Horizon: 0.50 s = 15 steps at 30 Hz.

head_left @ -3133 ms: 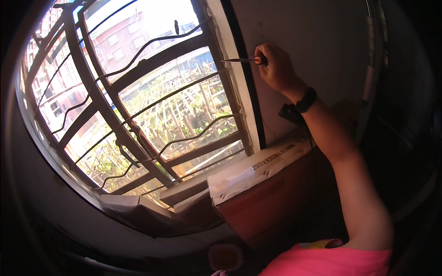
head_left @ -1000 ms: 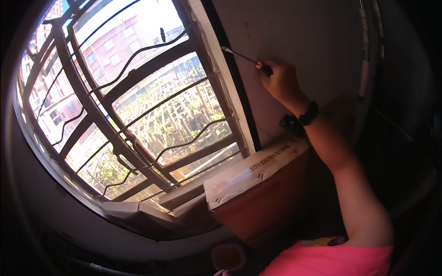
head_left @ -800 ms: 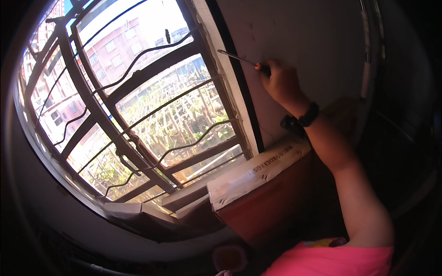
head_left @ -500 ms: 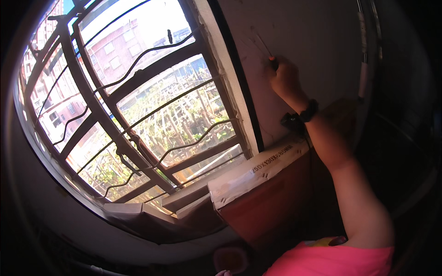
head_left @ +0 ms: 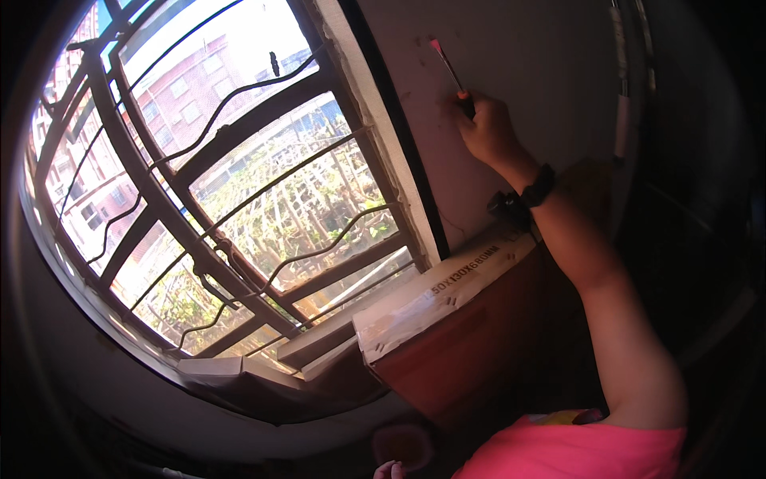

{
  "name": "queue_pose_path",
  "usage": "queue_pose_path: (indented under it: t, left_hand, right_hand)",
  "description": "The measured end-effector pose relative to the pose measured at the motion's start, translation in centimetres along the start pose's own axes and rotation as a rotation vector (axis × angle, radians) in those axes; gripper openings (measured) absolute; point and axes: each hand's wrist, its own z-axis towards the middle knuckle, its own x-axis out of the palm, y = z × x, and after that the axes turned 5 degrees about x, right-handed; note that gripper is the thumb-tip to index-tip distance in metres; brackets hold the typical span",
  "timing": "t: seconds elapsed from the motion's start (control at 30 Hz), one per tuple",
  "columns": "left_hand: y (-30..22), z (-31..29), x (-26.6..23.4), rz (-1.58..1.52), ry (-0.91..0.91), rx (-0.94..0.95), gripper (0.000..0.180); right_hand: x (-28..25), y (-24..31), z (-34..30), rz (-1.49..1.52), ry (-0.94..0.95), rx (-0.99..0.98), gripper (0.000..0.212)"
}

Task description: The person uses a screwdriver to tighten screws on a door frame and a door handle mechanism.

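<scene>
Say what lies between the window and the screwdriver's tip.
The head view shows a pale strip, a black strip, then marked wall between the window and the screwdriver in the right hand.

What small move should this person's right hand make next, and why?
Perhaps ease the screwdriver-like tool toward the dark marks on the wall: the right hand grips its handle, and its tip points up beside them. Whether the tip touches the wall, I can't tell.
</scene>
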Motion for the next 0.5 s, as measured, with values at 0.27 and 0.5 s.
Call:
queue_pose_path:
  t: [0.27,0.5]
  left_hand:
    - [0.2,-0.5,-0.4,-0.057,-0.052,-0.097,0.011]
    - [-0.1,0.3,0.1,-0.088,-0.061,-0.062,0.011]
  right_hand:
    - [0.8,0.6,0.1,-0.097,-0.074,-0.033,0.019]
    - [1.2,1.8,-0.1,-0.282,-0.077,-0.104,0.013]
